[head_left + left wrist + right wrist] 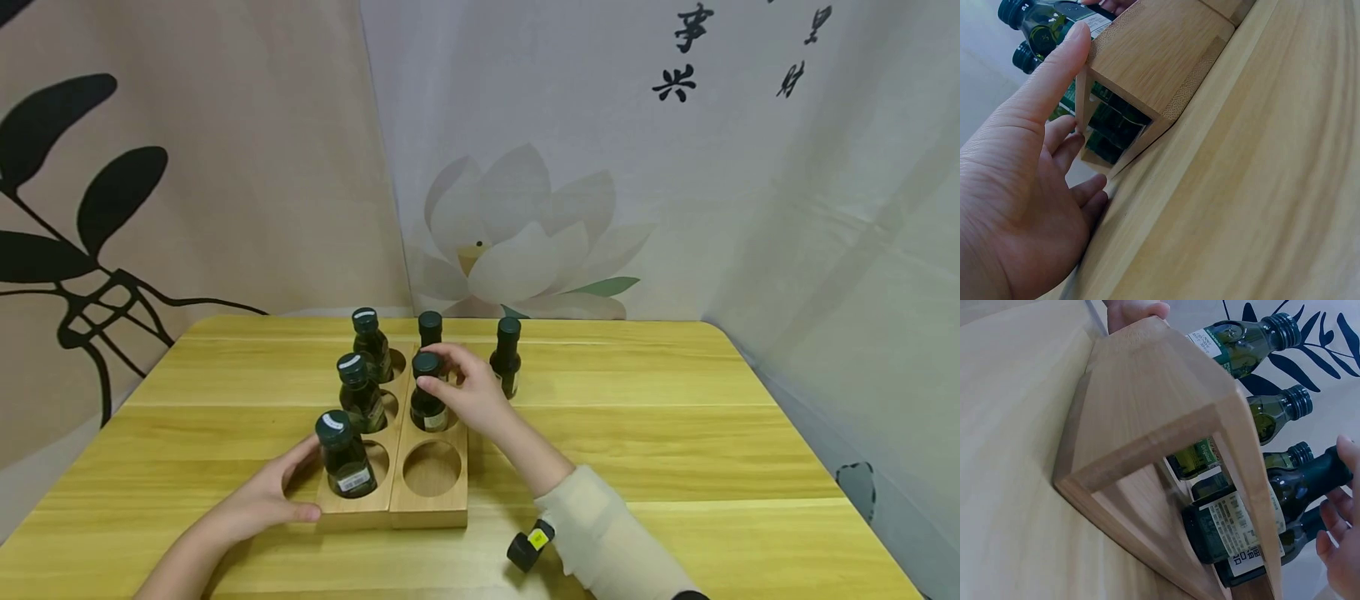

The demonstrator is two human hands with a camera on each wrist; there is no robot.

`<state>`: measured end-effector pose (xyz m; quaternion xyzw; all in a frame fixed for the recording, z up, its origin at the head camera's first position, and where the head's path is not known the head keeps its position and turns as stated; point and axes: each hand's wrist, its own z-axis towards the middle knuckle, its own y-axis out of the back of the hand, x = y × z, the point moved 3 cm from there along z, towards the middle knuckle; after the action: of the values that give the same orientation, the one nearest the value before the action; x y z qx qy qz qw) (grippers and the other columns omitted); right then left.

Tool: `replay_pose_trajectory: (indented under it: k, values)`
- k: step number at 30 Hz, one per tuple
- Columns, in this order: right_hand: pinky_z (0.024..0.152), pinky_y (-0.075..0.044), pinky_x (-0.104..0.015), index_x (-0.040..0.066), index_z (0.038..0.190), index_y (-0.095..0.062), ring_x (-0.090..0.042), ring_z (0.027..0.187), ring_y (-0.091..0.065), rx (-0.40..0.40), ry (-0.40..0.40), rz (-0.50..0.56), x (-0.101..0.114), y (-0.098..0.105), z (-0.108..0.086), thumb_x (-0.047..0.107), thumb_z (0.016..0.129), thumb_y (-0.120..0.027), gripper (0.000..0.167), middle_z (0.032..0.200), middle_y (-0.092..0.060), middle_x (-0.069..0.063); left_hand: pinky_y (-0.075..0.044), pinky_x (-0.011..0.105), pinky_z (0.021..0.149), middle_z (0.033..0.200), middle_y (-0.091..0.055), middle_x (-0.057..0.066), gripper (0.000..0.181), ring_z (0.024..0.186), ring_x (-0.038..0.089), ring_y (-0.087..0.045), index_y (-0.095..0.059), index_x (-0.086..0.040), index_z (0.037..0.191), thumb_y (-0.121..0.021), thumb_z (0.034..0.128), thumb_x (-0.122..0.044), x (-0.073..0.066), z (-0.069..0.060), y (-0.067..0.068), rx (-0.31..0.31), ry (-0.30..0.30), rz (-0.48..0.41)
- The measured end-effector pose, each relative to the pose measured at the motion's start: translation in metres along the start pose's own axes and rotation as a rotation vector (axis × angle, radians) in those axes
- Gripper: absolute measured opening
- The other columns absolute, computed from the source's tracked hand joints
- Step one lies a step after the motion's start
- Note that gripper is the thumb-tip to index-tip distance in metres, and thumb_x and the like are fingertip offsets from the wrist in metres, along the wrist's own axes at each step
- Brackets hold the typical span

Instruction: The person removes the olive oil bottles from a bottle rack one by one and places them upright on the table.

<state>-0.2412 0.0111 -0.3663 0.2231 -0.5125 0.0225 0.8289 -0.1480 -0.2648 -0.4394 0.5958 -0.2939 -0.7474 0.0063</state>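
My right hand (pixel 472 392) pinches the neck of a dark glass bottle (pixel 429 410), which stands in the middle round hole of the right-hand wooden rack (pixel 430 515). In the right wrist view this bottle (pixel 1235 519) bears a white printed label, and its base shows through the rack's open end. My left hand (pixel 262 496) rests at the front left corner of the left-hand rack (pixel 356 518). Its thumb touches that corner, with the other fingers loosely extended along the side in the left wrist view. Beside them, a green bottle (pixel 347 462) fills the front left hole.
Two more green bottles, one in the middle (pixel 362 400) and one at the back (pixel 372 346), stand in the left rack. Another dark bottle (pixel 430 329) is behind my right hand. A separate bottle (pixel 506 362) stands on the table (pixel 675 442). A black device (pixel 531 546) is by my right sleeve.
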Motion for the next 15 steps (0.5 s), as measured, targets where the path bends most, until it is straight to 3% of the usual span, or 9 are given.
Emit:
replay_pose_trajectory:
  k: [6,15]
  values:
    - [0.068,-0.039,-0.032,-0.004,0.120,-0.059,-0.025,0.083,-0.052,-0.005,0.026,0.021,0.028,0.005,-0.006,0.004,0.089,-0.067,0.033,0.097,-0.061,-0.015,-0.026,0.011,0.098,0.145,-0.025,0.037,0.095,0.127,0.052,-0.024,-0.020,0.011,0.146,-0.080,0.0788,-0.020,0.001,0.001,0.000,0.000,-0.007,0.002]
    - [0.068,-0.039,-0.031,-0.003,0.121,-0.059,-0.020,0.082,-0.051,-0.013,0.028,0.040,0.030,0.007,-0.007,0.004,0.090,-0.066,0.032,0.095,-0.061,-0.014,-0.026,0.011,0.097,0.144,-0.026,0.038,0.095,0.126,0.053,-0.024,-0.021,0.012,0.146,-0.080,0.0791,-0.019,0.002,0.000,0.000,-0.004,-0.009,-0.001]
